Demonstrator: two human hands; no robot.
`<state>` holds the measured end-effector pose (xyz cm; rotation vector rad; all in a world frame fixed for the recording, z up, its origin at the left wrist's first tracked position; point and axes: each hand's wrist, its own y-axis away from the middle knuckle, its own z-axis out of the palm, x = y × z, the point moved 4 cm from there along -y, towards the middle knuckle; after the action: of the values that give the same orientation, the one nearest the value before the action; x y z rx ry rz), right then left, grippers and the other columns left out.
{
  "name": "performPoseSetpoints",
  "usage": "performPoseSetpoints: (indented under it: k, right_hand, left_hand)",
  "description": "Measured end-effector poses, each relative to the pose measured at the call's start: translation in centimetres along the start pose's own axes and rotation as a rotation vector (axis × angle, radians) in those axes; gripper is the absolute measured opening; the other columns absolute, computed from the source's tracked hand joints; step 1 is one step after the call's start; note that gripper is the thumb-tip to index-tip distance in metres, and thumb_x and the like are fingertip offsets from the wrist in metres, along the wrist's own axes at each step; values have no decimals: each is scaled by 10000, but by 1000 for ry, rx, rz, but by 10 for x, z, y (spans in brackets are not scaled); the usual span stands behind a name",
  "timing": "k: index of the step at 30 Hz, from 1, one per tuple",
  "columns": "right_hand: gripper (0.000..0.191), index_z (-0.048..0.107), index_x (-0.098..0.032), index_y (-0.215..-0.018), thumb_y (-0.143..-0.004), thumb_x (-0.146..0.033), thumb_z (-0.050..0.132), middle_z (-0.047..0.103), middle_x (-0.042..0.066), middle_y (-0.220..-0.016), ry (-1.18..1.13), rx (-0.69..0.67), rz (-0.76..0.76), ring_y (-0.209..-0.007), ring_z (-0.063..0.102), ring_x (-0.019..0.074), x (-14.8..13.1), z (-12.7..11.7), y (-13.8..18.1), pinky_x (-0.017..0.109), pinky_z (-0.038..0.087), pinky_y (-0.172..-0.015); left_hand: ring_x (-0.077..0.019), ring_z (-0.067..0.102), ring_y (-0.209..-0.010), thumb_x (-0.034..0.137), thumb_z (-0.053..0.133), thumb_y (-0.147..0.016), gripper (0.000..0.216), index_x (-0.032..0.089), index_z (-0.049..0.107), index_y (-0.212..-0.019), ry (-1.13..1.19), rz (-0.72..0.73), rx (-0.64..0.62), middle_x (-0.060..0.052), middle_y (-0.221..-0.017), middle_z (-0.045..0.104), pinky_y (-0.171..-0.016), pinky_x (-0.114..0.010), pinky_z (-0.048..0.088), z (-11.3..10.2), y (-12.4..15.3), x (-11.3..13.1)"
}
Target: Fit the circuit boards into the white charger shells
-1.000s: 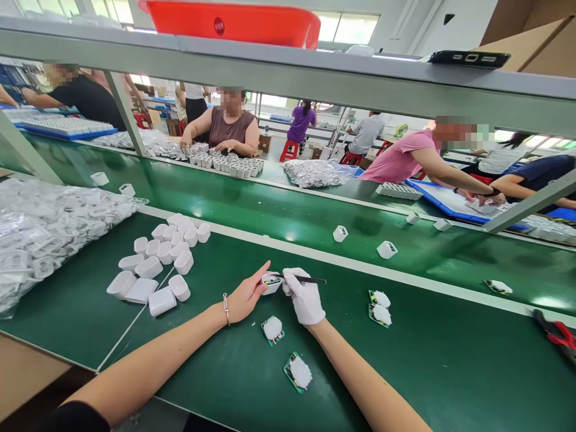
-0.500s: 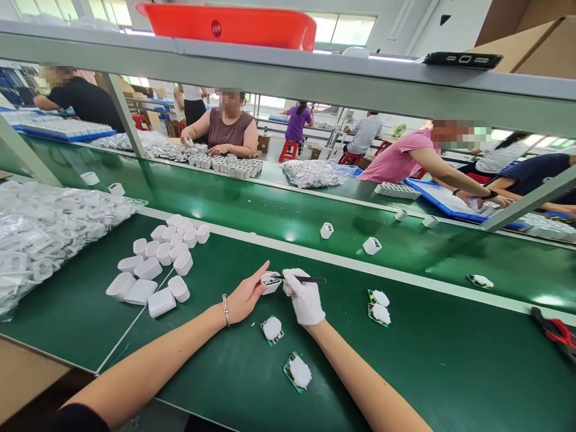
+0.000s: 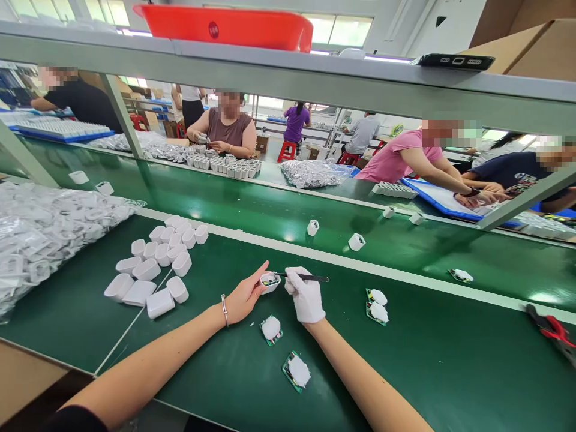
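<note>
My left hand (image 3: pixel 245 297), bare with a bracelet at the wrist, grips a small white charger shell (image 3: pixel 270 282) with its open side up. My right hand (image 3: pixel 306 295), in a white glove, pinches a thin dark tool (image 3: pixel 310 278) whose tip points into the shell. Both hands rest on the green work mat (image 3: pixel 450 360). Green circuit boards topped with white pads lie close by: one (image 3: pixel 271 329) just below my hands, one (image 3: pixel 297 372) nearer me, and a pair (image 3: pixel 378 305) to the right.
A cluster of empty white shells (image 3: pixel 157 264) lies to the left, beside a heap of bagged parts (image 3: pixel 40 234). White shells (image 3: pixel 356 242) and a board (image 3: pixel 461 275) ride the green conveyor behind. Red-handled pliers (image 3: pixel 551 329) lie far right. Other people work across the belt.
The shells and the board on the conveyor have drifted left. My hands have kept their place with the shell and the tool.
</note>
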<state>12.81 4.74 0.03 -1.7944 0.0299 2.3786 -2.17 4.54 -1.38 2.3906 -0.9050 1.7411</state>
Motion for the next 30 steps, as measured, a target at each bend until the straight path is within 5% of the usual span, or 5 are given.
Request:
performPoseSetpoints:
  k: [10, 17, 21, 26, 30]
  right_hand:
    - [368, 528, -211, -653, -780, -556, 510, 479, -11, -604, 173, 15, -138, -544, 433, 122, -24, -18, -13, 272, 366, -507]
    - [384, 695, -252, -889, -517, -258, 793, 631, 14, -857, 692, -374, -136, -699, 559, 160, -14, -2, -4, 304, 463, -646]
    - [183, 708, -248, -808, -632, -294, 726, 650, 17, -795, 761, -381, -155, -753, 593, 181, -7, -2, -6, 324, 476, -690]
    - [453, 682, -270, -991, -547, -245, 766, 690, 7, -916, 810, -384, -161, -782, 624, 188, -5, 2, -4, 306, 494, -664]
    - [120, 705, -279, -694, -603, -347, 744, 666, -43, -636, 913, -329, -131, -611, 599, 158, -1, 1, -10, 275, 465, -594]
  left_hand:
    - [-199, 548, -1078, 278, 360, -930, 565, 179, 165, -1451, 58, -15, -29, -105, -1274, 551, -995, -383, 398, 1, 0, 2]
    - [-176, 539, -1068, 252, 342, -937, 693, 165, -127, -1441, 62, -72, -86, -105, -1175, 588, -1006, -429, 366, 5, -2, -7]
    - [-230, 479, -1175, 299, 486, -880, 696, 196, 106, -1454, -206, -92, -31, -119, -1205, 588, -1018, -455, 348, -7, -1, -6]
    - [-194, 618, -995, 202, 489, -856, 720, 219, 88, -1453, -247, -122, -5, -66, -1125, 664, -929, -390, 445, -13, -6, 4]
    - [-208, 644, -948, 180, 608, -752, 585, 190, 448, -1314, -447, -205, 10, -68, -1084, 688, -871, -339, 484, -21, -9, 17]
